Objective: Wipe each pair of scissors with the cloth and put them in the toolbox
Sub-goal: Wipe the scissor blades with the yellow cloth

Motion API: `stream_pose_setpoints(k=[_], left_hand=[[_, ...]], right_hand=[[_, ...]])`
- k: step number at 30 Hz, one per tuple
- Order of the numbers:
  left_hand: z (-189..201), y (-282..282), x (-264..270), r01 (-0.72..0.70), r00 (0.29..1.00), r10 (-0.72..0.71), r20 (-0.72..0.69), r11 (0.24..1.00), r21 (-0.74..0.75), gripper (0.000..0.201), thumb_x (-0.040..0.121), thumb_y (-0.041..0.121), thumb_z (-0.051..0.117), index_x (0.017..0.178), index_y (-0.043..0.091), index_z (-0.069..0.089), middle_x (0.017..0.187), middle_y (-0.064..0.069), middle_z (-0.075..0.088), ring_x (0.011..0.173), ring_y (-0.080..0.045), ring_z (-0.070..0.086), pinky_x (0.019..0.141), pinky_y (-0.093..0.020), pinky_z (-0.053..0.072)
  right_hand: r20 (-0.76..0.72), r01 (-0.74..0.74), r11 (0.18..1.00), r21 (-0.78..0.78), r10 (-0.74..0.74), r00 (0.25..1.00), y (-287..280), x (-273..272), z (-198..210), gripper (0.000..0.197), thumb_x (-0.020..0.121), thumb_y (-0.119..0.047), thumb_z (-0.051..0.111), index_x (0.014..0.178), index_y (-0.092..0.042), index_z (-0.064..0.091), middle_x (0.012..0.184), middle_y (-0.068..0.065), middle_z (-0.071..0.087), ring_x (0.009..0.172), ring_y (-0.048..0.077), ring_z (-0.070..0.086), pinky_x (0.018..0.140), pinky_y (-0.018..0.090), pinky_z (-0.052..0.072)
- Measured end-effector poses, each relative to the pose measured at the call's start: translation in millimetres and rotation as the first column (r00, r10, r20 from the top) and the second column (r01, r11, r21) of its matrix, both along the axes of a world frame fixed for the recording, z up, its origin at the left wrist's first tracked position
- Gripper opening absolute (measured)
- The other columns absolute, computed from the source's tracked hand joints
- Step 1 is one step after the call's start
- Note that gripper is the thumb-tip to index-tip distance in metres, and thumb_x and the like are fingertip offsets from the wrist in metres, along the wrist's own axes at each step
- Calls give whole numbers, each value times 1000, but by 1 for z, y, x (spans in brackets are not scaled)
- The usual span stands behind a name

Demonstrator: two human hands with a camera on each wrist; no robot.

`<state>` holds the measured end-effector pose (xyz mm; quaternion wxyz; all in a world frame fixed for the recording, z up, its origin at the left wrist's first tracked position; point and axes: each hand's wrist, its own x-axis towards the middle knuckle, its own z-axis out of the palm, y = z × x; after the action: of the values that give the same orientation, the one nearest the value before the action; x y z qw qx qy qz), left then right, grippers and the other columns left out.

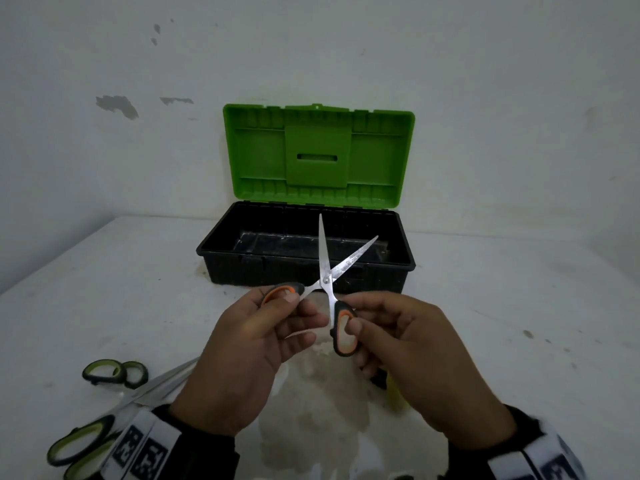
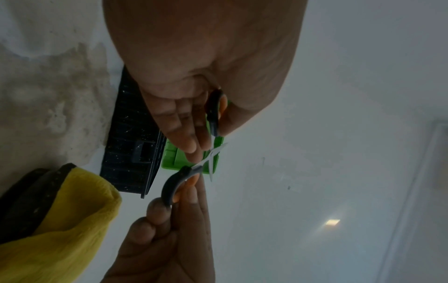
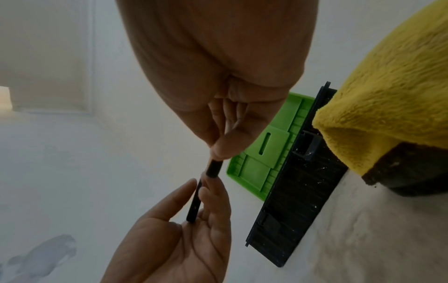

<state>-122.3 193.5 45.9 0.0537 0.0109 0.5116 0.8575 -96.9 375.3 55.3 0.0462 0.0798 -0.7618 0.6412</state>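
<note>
The toolbox (image 1: 239, 268) stands open at the back of the table (image 1: 519, 306), its green lid (image 1: 318, 150) tipped up against the wall, and its black tray looks bare as far as the head view shows, so by my reading no scissors have gone in yet. The orange scissors (image 1: 327, 280) are held up in the air in front of the box, blades spread wide and pointing toward it. The left hand (image 1: 249, 351) pinches one orange handle loop between thumb and fingers; the right hand (image 1: 408, 348) pinches the other loop the same way. The yellow cloth (image 3: 387, 95) is in neither hand; it lies on the table just under the right wrist, draped over something dark, so whether this pair has been wiped cannot be told. Two pairs of green scissors (image 1: 114, 372) lie to the near left, close to the left forearm, and look untouched, so most of the job seems to remain. The way from the hands to the box is free, though the open blade tips hang over its front rim and want care. The right side of the table offers bare room.
</note>
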Motion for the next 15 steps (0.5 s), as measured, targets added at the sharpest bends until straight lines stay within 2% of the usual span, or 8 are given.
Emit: stream_pose_setpoints(k=[4, 7, 10, 12, 13, 15], left_hand=[[1, 4, -4, 67, 997, -69, -20, 995, -75, 28, 80, 23, 61, 98, 3, 63, 97, -20, 75, 88, -29, 74, 70, -32, 60], [1, 4, -5, 74, 997, -74, -20, 997, -15, 26, 83, 23, 59, 98, 1, 62, 99, -24, 73, 88, -32, 74, 69, -33, 60], [1, 1, -8, 20, 1000, -20, -9, 999, 36, 21, 84, 21, 58, 96, 3, 60, 98, -26, 73, 84, -30, 74, 65, -32, 60], [0, -2, -9, -13, 1000, 13, 2, 999, 42, 18, 84, 21, 58, 91, 5, 60, 97, -25, 73, 82, -29, 74, 64, -31, 60], [-1, -3, -9, -21, 1000, 21, 2, 999, 39, 16, 84, 21, 58, 90, 6, 60, 97, -25, 73, 82, -29, 74, 64, -31, 60], [-3, -4, -8, -38, 999, 38, -1, 999, 32, 16, 83, 22, 58, 88, 8, 61, 95, -24, 74, 81, -28, 74, 64, -32, 61]], right_hand=[[24, 5, 1000, -12, -5, 1000, 1, -2, 0, 27, 91, -1, 63, 105, -22, 72, 81, 4, 74, 57, 19, 65, 55, 30, 54], [36, 0, 1000, 25, -1, 999, 3, -2, 5, 20, 92, -9, 65, 103, -23, 72, 77, 4, 74, 59, 21, 67, 56, 31, 55], [-31, 159, 979, 131, -156, 987, 24, -5, 10, 8, 88, -23, 69, 94, -25, 74, 75, -1, 73, 59, 19, 67, 56, 35, 56], [-107, 293, 908, 299, -273, 956, 49, -8, 11, 7, 85, -34, 71, 87, -28, 73, 75, -8, 72, 60, 9, 66, 59, 30, 54], [-112, 305, 839, 450, -285, 952, 62, -9, 11, 12, 82, -42, 72, 86, -31, 72, 76, -10, 70, 63, 4, 65, 61, 23, 51], [-25, 195, 640, 743, -265, 964, 84, -9, 10, 22, 77, -54, 72, 85, -34, 67, 78, -13, 66, 68, -2, 60, 59, 14, 40]])
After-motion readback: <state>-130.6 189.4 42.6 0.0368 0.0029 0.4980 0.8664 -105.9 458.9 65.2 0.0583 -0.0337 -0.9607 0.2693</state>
